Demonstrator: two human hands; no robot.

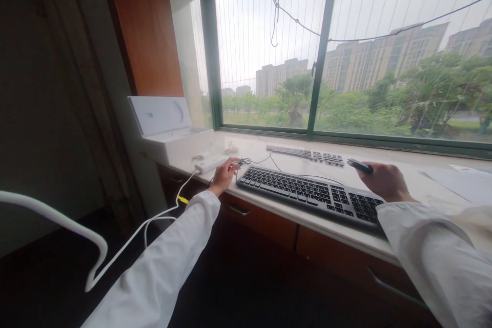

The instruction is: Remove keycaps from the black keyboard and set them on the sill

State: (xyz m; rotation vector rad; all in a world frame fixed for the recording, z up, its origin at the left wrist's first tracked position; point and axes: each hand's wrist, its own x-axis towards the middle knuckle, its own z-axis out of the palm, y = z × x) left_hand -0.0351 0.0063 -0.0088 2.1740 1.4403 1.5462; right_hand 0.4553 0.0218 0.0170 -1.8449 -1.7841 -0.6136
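Note:
A full-size black keyboard (295, 187) lies along the front edge of the white counter, between my two hands. At its left end my left hand (225, 175) pinches a thin black cable (248, 161), which lies in loose loops; whether a plug is in the fingertips is too small to tell. Above the keyboard's right part, my right hand (386, 182) is closed round a small dark tool (360, 165). The tool's front end points left and looks brush-like, but its exact kind is unclear.
Behind the keyboard lies a slim set of grey keys (307, 155). To the left are a white power strip (209, 164), its white cord (161, 211) hanging down, and an open white box (172, 143). Papers (453, 184) lie at right. A window (265, 61) closes the back.

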